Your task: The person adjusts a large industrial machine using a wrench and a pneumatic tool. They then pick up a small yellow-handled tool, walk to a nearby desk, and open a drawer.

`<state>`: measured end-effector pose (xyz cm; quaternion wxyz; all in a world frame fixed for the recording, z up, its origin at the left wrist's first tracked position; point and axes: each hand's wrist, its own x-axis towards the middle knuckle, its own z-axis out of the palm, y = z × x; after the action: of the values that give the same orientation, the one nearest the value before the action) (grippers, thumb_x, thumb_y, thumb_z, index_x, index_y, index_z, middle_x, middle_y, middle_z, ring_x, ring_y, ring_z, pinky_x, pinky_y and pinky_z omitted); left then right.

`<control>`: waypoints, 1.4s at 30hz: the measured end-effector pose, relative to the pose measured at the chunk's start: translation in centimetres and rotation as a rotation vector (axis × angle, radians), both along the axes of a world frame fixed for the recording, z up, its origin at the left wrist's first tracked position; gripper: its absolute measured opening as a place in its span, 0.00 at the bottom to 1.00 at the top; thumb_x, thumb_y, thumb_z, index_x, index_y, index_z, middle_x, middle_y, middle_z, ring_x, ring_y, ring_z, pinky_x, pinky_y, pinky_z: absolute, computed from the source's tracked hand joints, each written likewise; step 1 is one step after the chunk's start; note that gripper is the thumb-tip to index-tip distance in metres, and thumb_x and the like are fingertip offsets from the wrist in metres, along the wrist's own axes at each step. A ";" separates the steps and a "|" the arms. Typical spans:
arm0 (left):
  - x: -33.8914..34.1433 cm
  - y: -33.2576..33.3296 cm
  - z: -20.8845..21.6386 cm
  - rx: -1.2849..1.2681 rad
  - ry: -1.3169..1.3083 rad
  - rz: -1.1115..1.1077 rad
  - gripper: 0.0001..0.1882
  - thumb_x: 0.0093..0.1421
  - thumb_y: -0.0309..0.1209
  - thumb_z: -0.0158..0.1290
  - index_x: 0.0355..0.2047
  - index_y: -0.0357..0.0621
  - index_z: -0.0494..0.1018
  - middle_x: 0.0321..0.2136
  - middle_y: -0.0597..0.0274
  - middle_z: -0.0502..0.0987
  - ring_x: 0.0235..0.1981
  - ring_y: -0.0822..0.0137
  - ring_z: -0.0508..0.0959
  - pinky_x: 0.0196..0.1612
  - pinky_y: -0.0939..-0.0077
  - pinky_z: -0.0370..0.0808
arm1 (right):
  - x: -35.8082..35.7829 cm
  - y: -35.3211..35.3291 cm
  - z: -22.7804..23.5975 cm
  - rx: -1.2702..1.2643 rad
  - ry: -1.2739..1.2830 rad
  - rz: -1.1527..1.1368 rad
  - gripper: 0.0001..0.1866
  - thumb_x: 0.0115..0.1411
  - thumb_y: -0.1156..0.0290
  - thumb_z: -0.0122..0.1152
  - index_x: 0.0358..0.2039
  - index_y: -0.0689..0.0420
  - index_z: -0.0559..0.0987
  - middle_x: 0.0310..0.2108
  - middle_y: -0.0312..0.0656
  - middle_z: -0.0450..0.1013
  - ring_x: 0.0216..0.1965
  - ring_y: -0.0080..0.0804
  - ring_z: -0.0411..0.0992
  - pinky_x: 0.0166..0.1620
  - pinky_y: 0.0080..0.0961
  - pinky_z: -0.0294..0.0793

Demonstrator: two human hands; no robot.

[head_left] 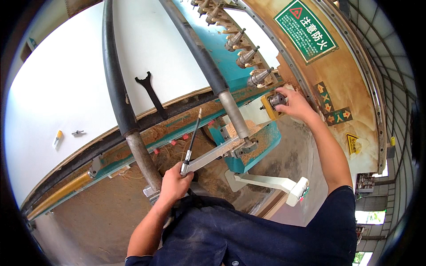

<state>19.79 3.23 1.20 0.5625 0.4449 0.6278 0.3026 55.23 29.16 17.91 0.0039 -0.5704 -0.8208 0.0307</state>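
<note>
My right hand (296,104) reaches out at the upper right, its fingers closed round a dark, round tool holder (278,100). That holder sits at a yellow block (269,105) fixed to the machine's edge. Lower and to the left, my left hand (175,182) is wrapped round the silver fitting of a thin black rod-like tool (192,137) with a pale tip pointing up and away. The part inside the fist is hidden. Between my hands runs a flat grey bar (215,154), its near end by my left hand. A black hook spanner (151,93) lies on the white board.
Two dark rollers (116,75) cross the white board (53,97), where a small metal bit (77,132) and an orange-and-white tube (57,139) lie. Several tool holders (247,57) stand in a rack beyond. A white arm (266,181) with buttons juts out near my body. Sawdust fills a teal tray (266,141).
</note>
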 end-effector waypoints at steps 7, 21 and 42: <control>4.9 3.8 2.1 0.392 0.023 0.296 0.14 0.53 0.25 0.58 0.40 0.38 0.72 0.20 0.56 0.69 0.22 0.59 0.70 0.31 0.66 0.71 | -2.4 0.4 1.0 -0.176 -0.363 -0.379 0.35 0.52 0.44 0.64 0.51 0.60 0.77 0.42 0.55 0.78 0.45 0.51 0.76 0.50 0.41 0.74; 8.1 7.9 -8.2 0.143 0.162 0.450 0.16 0.56 0.27 0.57 0.44 0.34 0.70 0.33 0.48 0.77 0.35 0.50 0.77 0.43 0.60 0.72 | -1.5 0.9 0.6 -0.087 -0.269 -0.205 0.31 0.59 0.43 0.57 0.37 0.66 0.81 0.34 0.58 0.78 0.40 0.53 0.78 0.46 0.44 0.76; 6.3 6.0 -5.6 0.444 0.223 0.346 0.27 0.55 0.31 0.62 0.54 0.37 0.68 0.47 0.52 0.74 0.52 0.53 0.72 0.56 0.61 0.68 | -3.2 0.6 0.2 -0.092 -0.172 -0.158 0.34 0.59 0.38 0.54 0.41 0.63 0.80 0.40 0.56 0.77 0.44 0.53 0.75 0.46 0.44 0.73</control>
<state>26.05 9.18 -4.40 0.3190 0.4739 0.6707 0.4731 52.03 29.72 18.11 -0.0905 -0.6334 -0.7683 0.0190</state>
